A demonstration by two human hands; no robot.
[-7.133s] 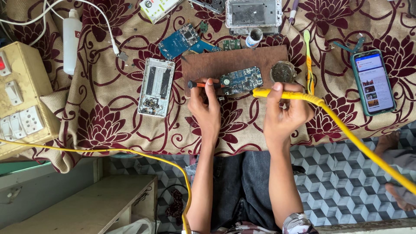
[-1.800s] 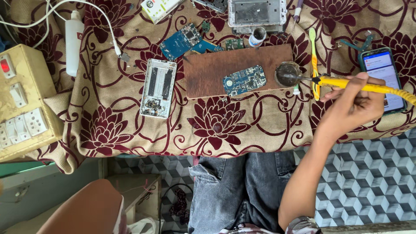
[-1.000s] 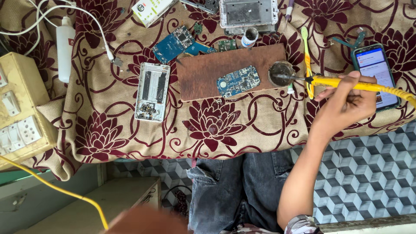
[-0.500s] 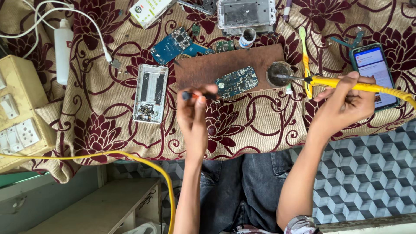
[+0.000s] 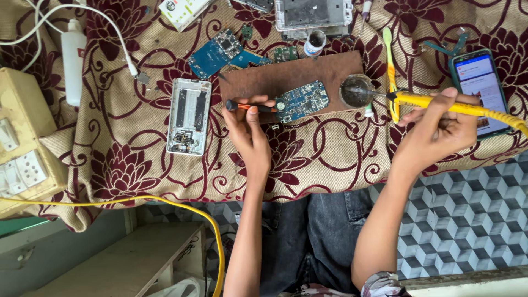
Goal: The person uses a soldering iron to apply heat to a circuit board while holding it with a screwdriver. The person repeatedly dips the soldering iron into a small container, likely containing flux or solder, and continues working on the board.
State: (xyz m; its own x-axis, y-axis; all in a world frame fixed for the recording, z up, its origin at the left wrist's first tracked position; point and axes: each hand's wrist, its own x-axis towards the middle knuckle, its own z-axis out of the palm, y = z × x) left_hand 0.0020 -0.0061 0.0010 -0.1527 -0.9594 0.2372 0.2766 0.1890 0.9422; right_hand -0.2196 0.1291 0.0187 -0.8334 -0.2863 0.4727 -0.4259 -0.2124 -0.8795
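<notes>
On the cloth-covered surface (image 5: 137, 159) an opened phone frame (image 5: 188, 116) lies at the left. Just beside it the left hand (image 5: 248, 132) has its fingers clenched round a small orange-handled tool (image 5: 250, 106) — its tip meets the blue circuit board (image 5: 302, 101) on the brown board (image 5: 286, 77). Further right, the right hand (image 5: 437, 131) grips a yellow soldering iron (image 5: 440, 104), tip at a round tin (image 5: 356, 91).
</notes>
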